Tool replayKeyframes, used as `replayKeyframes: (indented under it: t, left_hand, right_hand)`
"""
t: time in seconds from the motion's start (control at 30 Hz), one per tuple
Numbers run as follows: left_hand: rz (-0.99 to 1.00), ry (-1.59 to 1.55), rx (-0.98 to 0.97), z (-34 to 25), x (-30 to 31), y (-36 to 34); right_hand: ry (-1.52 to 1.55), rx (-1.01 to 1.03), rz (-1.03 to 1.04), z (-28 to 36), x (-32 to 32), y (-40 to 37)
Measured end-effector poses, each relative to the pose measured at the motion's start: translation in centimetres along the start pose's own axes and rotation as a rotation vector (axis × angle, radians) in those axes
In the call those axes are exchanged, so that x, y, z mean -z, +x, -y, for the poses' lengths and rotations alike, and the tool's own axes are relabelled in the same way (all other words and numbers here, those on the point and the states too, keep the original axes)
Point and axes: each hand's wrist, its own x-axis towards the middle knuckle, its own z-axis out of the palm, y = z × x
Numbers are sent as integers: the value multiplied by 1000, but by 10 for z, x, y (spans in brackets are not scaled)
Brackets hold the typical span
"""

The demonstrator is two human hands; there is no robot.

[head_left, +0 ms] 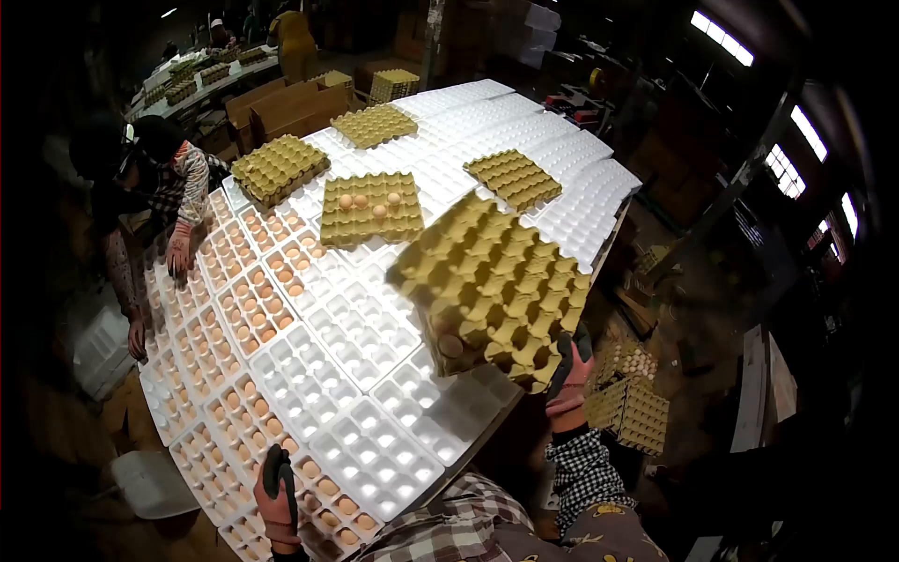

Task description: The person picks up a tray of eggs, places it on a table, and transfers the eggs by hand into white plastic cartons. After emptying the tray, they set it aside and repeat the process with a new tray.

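Note:
My right hand (pixel 568 384), in a pink and black glove, grips the near right edge of a yellow-brown pulp egg tray (pixel 510 286). The tray is tilted above the white table of foam trays. One egg (pixel 451 346) shows at its lower left edge; whether more eggs lie beneath is hidden. My left hand (pixel 277 501), gloved alike, is at the bottom, fingers extended and nothing seen in them. It is beside a white foam tray holding brown eggs (pixel 328 487). Just right of that is a foam tray with bare cups (pixel 375 459).
A co-worker's gloved hand (pixel 179 248) is over egg-filled foam trays at left. On the table are a pulp tray with several eggs (pixel 346 229) and other pulp trays (pixel 279 169). Stacked trays (pixel 629 412) stand low at right. Cardboard boxes (pixel 295 114) stand behind.

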Motion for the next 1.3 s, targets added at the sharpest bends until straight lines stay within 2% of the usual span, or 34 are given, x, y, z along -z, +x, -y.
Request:
replayKeyframes:
  t: [0.03, 0.1, 0.17, 0.2, 0.23, 0.3, 0.37, 0.43, 0.5, 0.53, 0.57, 0.63, 0.7, 0.73, 0.77, 0.83, 0.87, 0.93, 1.03, 1.07, 1.1, 1.17, 1.23, 1.3]
  left_hand:
    - [25, 4, 10, -10, -17, -5]
    - [125, -15, 22, 5, -46, -6]
    - [202, -72, 30, 8, -87, -8]
    - [222, 97, 40, -29, -117, -14]
    - [200, 120, 25, -35, -142, -13]
    - [142, 134, 23, -24, -190, -3]
    - [-15, 89, 69, -8, -236, 8]
    - [-160, 68, 139, -44, -277, 8]
    - [-313, -69, 218, -61, -313, 4]
    - [-394, -29, 269, -80, -330, 4]
    - [-357, 175, -53, -55, -327, -3]
    - [-509, 182, 216, -108, -349, 8]
    - [-560, 183, 206, -106, -358, 11]
    - [-552, 121, 136, -74, -350, 12]
    - [-546, 62, 61, -45, -342, 10]
    - [-550, 136, 78, -71, -358, 18]
    - [-543, 188, 86, -83, -364, 24]
    - [-555, 248, 101, -92, -366, 29]
    - [-594, 320, 141, -86, -370, 35]
    - [-595, 247, 117, -79, -371, 37]
    - [-588, 182, 98, -75, -371, 37]
    - [-577, 190, 141, -81, -377, 43]
    - [-583, 203, 171, -81, -377, 49]
    - [-562, 224, 7, -75, -375, 51]
  right_hand:
    - [7, 34, 135, -21, 51, 54]
    - [-242, 217, -111, -28, 80, 123]
    - [-339, 306, -105, -72, 149, 262]
    - [-333, 225, -190, -26, 92, 255]
    - [-320, 144, -274, 30, 22, 238]
    - [-466, 180, -239, 18, 45, 367]
    - [-546, 395, 104, 6, 61, 490]
    - [-376, 87, 337, 55, -12, 503]
    - [-744, 175, 338, 23, -23, 618]
    - [-1440, 435, 229, 12, -39, 651]
    - [-1873, 247, 47, 41, -100, 602]
    - [-1852, 346, 359, 5, -131, 606]
    - [-1787, 217, 602, -60, -154, 591]
    - [-1790, 108, 717, -79, -167, 571]
    - [-1851, 83, 751, -92, -177, 547]
    - [-2115, 186, 766, -97, -191, 517]
    - [-2114, 182, 772, -113, -183, 528]
    - [-2154, 406, 733, -146, -166, 558]
    - [-2126, 520, 672, -87, -179, 534]
    - [-2105, 590, 663, -92, -173, 538]
    - [-2127, 575, 679, -106, -161, 544]
    - [-2093, 655, 922, -120, -158, 549]
    - [-2136, 597, 948, -130, -155, 548]
    - [-2131, 573, 866, -137, -159, 557]
